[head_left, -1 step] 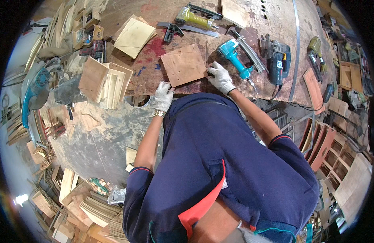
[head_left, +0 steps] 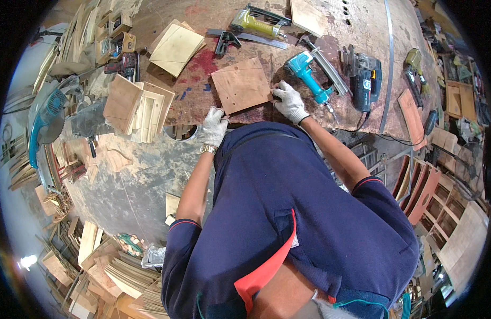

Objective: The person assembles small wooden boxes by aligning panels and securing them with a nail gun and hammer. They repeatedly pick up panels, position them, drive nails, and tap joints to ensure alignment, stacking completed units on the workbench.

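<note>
A square, reddish-brown wooden board [head_left: 241, 86] with small dark marks lies flat at the near edge of the workbench [head_left: 195, 103]. My left hand [head_left: 214, 127], in a white knit glove, has its bent fingers at the board's near left corner. On the other side my right hand [head_left: 290, 102], gloved alike, pinches the board's right edge close to its near corner. A teal pneumatic nail gun [head_left: 306, 77] lies just right of that hand. Farther back are a yellow-green nail gun [head_left: 253, 24] and a small black tool [head_left: 226, 42] beside a metal ruler [head_left: 261, 40].
Pale square boards [head_left: 176, 50] lie stacked at the back left. More boards [head_left: 144, 109] stand at the bench's left edge, near a teal circular saw [head_left: 51, 114]. To the right are a jigsaw [head_left: 365, 80] with its cord and a reddish wood strip [head_left: 412, 119].
</note>
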Demonstrator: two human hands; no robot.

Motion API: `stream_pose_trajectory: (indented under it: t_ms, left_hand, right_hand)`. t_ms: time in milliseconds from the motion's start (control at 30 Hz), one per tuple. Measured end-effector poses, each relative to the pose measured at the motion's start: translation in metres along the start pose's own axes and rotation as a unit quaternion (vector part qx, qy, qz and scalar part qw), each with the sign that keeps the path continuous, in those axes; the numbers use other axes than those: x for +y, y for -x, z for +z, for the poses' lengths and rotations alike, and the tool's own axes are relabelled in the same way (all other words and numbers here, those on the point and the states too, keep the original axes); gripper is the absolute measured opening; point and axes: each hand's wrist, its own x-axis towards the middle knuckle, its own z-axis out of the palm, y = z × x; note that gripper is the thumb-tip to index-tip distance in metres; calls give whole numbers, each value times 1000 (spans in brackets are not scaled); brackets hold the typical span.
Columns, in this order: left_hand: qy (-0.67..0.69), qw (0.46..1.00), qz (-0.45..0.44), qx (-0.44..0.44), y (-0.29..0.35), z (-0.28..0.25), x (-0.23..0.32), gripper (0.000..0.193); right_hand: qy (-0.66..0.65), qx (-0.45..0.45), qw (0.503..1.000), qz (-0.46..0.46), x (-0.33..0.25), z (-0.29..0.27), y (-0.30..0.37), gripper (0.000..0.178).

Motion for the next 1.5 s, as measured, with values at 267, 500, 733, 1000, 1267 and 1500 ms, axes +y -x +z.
stream_pose_trajectory:
  t_ms: [267, 500, 733, 1000, 1267, 1500]
  left_hand:
    - [9, 997, -60, -49, -12, -15, 14, 31]
    - [49, 985, -127, 103, -49, 9, 3, 38]
    - [116, 954, -252, 111, -53, 18, 22, 27]
    - [130, 955, -250, 89, -45, 18, 37, 47]
    - [243, 934, -227, 131, -43, 29, 25, 56]
    - [283, 919, -241, 131, -43, 29, 28, 54]
  right_hand:
    - [-29, -37, 999, 17, -1, -12, -9, 38]
    - [7, 40, 997, 69, -1, 1, -50, 32]
    - [-54, -7, 982, 182, -14, 2, -58, 30]
    - [-75, 3, 980, 184, -7, 5, -56, 32]
    - [-69, -5, 979, 193, -2, 10, -58, 36]
    - [-100, -14, 974, 204, -12, 0, -56, 32]
